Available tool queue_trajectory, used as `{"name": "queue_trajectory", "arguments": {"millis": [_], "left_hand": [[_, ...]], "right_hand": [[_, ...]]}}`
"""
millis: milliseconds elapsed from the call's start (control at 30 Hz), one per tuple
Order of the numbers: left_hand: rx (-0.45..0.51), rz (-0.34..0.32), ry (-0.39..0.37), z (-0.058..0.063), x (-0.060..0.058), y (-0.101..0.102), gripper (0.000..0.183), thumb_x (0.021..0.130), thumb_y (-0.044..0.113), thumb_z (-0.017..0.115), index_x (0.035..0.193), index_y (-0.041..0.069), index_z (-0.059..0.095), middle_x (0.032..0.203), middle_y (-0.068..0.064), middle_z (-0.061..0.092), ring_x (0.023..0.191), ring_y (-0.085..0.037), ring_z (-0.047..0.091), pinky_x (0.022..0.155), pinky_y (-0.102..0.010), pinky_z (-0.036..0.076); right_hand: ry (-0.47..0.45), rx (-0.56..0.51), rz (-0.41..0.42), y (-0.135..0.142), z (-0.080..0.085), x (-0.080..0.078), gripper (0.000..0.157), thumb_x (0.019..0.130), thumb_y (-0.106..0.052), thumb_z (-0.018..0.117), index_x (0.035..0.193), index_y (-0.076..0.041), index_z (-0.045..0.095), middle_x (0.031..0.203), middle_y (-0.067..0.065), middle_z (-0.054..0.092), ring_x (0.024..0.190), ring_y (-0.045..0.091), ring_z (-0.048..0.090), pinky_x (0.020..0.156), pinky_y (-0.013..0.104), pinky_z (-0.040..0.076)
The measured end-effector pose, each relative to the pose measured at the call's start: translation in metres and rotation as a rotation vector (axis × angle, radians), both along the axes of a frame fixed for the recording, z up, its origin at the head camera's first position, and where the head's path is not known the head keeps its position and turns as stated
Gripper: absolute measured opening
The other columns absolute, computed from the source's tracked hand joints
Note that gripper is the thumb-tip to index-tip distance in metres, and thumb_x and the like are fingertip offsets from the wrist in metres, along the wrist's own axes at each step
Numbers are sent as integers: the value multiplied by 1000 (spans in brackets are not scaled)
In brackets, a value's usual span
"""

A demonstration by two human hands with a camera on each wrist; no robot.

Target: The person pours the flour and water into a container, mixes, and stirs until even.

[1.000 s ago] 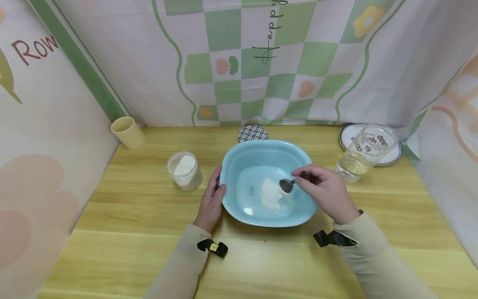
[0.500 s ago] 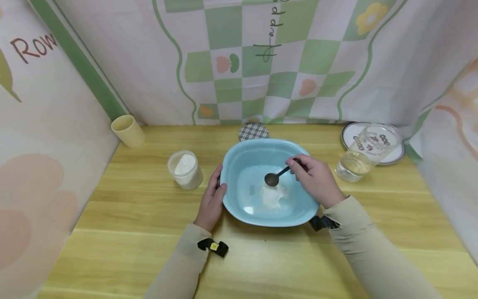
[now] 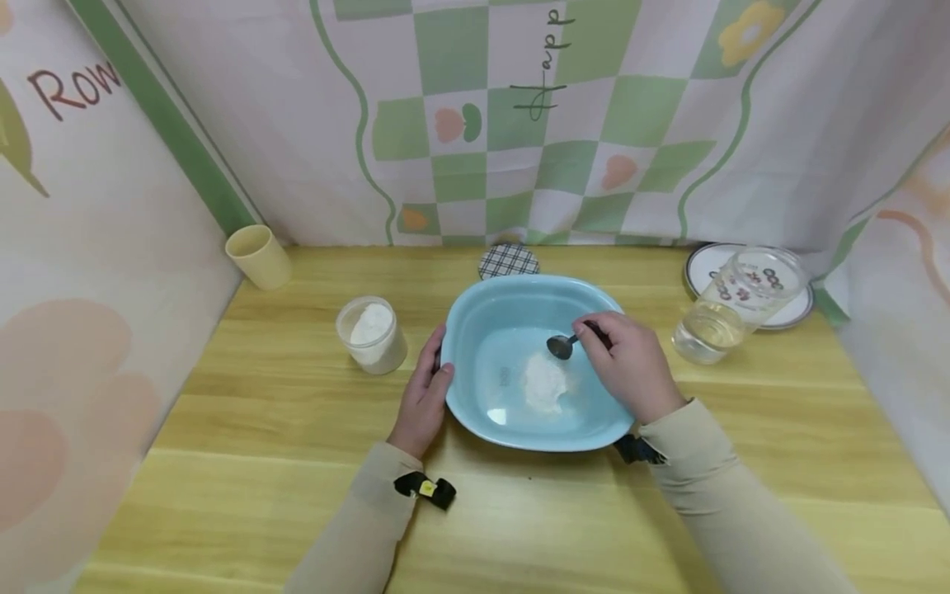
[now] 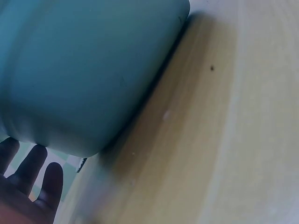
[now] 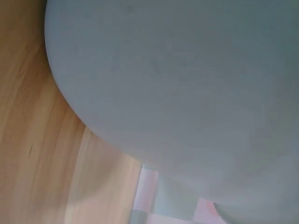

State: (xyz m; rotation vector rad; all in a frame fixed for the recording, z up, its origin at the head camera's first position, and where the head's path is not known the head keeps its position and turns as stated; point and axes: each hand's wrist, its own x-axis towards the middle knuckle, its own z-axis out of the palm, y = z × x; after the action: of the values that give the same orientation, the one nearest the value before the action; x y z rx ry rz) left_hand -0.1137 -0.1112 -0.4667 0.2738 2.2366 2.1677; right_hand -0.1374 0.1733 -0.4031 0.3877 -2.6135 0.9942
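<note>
A light blue basin point(image 3: 475, 412) sits on the wooden table, with a small heap of white powder point(image 3: 544, 384) on its floor. At its left side my left hand point(image 3: 421, 404) holds the rim, thumb on top and fingers against the outer wall. Those fingers point(image 4: 50, 184) show under the basin's side point(image 4: 84, 79) in the left wrist view. My right hand point(image 3: 631, 363), over the basin's right side, pinches a small dark spoon point(image 3: 560, 346) by its handle. The spoon's bowl is just beyond the powder. Only the basin's outside point(image 5: 163, 93) fills the right wrist view; the hand is hidden there.
Left of the basin stands a clear jar point(image 3: 374, 351) of white powder. A yellow cup point(image 3: 260, 257) is at the back left, a checked round coaster point(image 3: 508, 260) behind the basin. At right, a glass point(image 3: 712, 330) of pale liquid stands before a white plate point(image 3: 790, 313).
My right hand first moved left and back with the spoon, swinging its bowl left past the powder, then the bowl came slightly right again. My left hand stays on the basin.
</note>
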Motion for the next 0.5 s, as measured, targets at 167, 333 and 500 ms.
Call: {"name": "queue_trajectory", "arguments": {"millis": [167, 333, 500], "left_hand": [[25, -4, 19, -1, 0, 1, 55, 108, 21, 41, 161, 21, 25, 160, 5, 35, 142, -18, 40, 112, -34, 41], [41, -7, 70, -1, 0, 0, 55, 107, 15, 42, 160, 13, 25, 159, -2, 38, 140, -24, 44, 107, -33, 45], [43, -6, 96, 2, 2, 1, 56, 106, 10, 42, 160, 15, 27, 159, -1, 37, 139, -24, 45, 106, -32, 46]], "right_hand": [[2, 12, -33, -1, 1, 1, 25, 102, -20, 57, 107, -2, 73, 98, 14, 71, 78, 26, 63, 67, 42, 52], [3, -27, -60, 0, 3, 2, 26, 103, -21, 57, 108, -2, 74, 98, 15, 72, 73, 23, 61, 63, 39, 50], [-10, -29, -60, 3, 4, 3, 28, 104, -20, 55, 112, -1, 73, 100, 15, 71, 72, 21, 60, 61, 36, 51]]}}
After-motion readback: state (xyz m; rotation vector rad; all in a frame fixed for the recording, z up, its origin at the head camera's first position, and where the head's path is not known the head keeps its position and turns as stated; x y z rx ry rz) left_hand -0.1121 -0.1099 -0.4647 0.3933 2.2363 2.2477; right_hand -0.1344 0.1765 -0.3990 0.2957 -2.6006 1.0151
